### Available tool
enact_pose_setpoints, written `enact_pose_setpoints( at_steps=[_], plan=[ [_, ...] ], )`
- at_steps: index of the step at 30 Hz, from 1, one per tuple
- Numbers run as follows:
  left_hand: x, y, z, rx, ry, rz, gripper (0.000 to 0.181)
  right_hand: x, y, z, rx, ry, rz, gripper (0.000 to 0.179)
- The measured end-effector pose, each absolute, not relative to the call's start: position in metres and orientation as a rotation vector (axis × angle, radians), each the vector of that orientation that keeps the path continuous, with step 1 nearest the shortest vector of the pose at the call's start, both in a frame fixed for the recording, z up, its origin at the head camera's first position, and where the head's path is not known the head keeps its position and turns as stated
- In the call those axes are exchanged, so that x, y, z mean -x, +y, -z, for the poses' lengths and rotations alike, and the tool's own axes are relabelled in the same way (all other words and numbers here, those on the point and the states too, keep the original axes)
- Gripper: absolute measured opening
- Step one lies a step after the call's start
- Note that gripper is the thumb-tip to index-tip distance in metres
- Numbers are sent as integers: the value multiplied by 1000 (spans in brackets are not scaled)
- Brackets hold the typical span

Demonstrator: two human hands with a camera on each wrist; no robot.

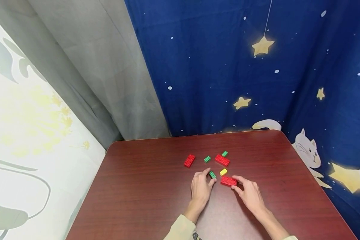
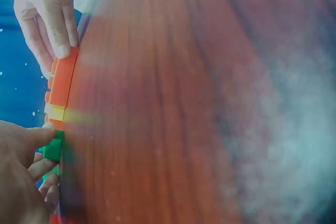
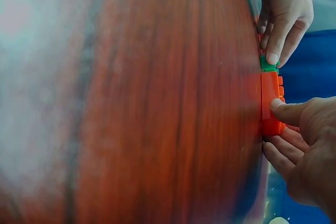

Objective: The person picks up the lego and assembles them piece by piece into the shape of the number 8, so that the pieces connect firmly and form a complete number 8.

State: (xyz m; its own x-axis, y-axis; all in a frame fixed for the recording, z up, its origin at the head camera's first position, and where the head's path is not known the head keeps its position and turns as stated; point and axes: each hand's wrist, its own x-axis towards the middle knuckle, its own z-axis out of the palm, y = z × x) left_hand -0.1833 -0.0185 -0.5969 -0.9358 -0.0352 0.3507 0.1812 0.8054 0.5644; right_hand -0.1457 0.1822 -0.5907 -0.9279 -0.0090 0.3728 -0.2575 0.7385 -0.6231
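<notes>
Red brick (image 1: pixel 228 181) lies flat on table (image 1: pixel 138 186) near its middle, right hand (image 1: pixel 250 195) pinching it. Left hand (image 1: pixel 201 188) pinches small green brick (image 1: pixel 212 174) just beside. Pickup step; next probably lift and align studs.

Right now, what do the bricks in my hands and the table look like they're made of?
The red brick held by the right hand and the small green brick pinched by the left hand look like moulded plastic: solid bright colour, round studs, crisp edges. The table shows dark reddish wood grain with a soft sheen, so wood or a wood-look laminate; I cannot tell which.
</notes>
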Motion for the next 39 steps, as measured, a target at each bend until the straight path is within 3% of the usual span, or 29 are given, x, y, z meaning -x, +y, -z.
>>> enact_pose_setpoints(
  at_steps=[23, 39],
  plan=[
    [176, -67, 568, 263, -2607, 1292, 41, 148, 142, 585, -325, -2613, -1101, 43],
    [156, -106, 570, 350, -2652, 1363, 40, 148, 112, 588, -434, -2635, -1194, 38]
  ],
)
